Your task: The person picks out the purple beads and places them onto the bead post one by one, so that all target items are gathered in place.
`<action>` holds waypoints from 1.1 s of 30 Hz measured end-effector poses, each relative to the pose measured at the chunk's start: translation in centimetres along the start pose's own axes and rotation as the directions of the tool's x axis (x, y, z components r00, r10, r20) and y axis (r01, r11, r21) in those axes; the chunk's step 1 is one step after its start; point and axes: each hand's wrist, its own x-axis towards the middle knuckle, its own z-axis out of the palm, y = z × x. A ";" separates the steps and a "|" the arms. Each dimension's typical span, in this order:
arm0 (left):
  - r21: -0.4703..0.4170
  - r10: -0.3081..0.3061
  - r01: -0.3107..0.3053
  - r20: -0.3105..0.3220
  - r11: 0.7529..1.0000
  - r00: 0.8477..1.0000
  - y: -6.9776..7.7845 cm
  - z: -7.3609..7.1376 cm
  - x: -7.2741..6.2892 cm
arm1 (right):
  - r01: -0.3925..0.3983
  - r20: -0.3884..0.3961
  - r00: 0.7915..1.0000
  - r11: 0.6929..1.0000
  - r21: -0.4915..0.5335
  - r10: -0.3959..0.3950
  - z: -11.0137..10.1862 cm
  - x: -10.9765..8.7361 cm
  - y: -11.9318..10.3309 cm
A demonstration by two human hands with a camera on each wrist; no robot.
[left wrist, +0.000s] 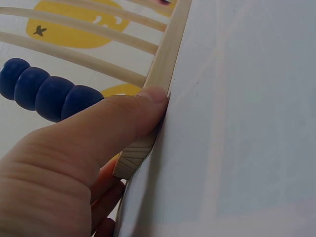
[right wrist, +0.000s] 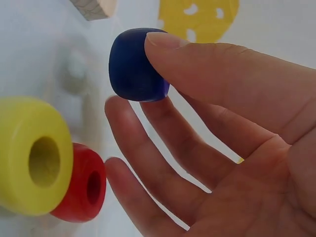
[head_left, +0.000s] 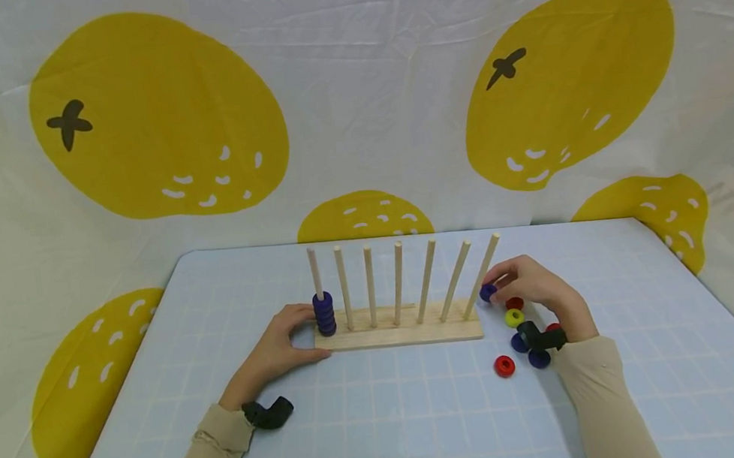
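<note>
A wooden base (head_left: 406, 336) carries several upright pegs, and a stack of dark blue beads (head_left: 324, 314) sits on its leftmost peg. My left hand (head_left: 279, 342) grips the base's left end, the thumb (left wrist: 133, 111) along its front edge and the other fingers behind. Beyond the rightmost peg, my right hand (head_left: 531, 287) pinches a blue bead (right wrist: 136, 64) between thumb and fingers, raised above the table. Below that hand lie a yellow bead (right wrist: 15, 148) and a red bead (right wrist: 81, 197), both with round holes.
Nearer my right wrist, more blue beads (head_left: 540, 358) lie partly behind the wrist camera (head_left: 542, 336). Another red bead (head_left: 504, 366) rests apart on the pale checked tabletop (head_left: 390, 430). A white cloth (head_left: 367, 108) with yellow fruit prints hangs behind the table.
</note>
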 end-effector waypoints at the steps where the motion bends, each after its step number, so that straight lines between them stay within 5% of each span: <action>1: 0.002 0.002 -0.002 0.000 1.000 1.000 -0.1 0.0 0.0 | 0.003 -0.001 1.000 1.000 0.002 -0.003 0.0 -0.1 -0.1; 19: 0.006 -0.002 0.002 0.003 1.000 1.000 -0.2 0.0 0.0 | 0.105 -0.077 0.992 0.993 0.050 -0.101 -1.0 -2.0 -2.3; 33: 0.000 -0.056 0.056 0.019 0.998 0.998 0.2 0.0 0.0 | 0.238 -0.220 0.950 0.970 0.049 -0.222 -1.5 -3.7 -4.0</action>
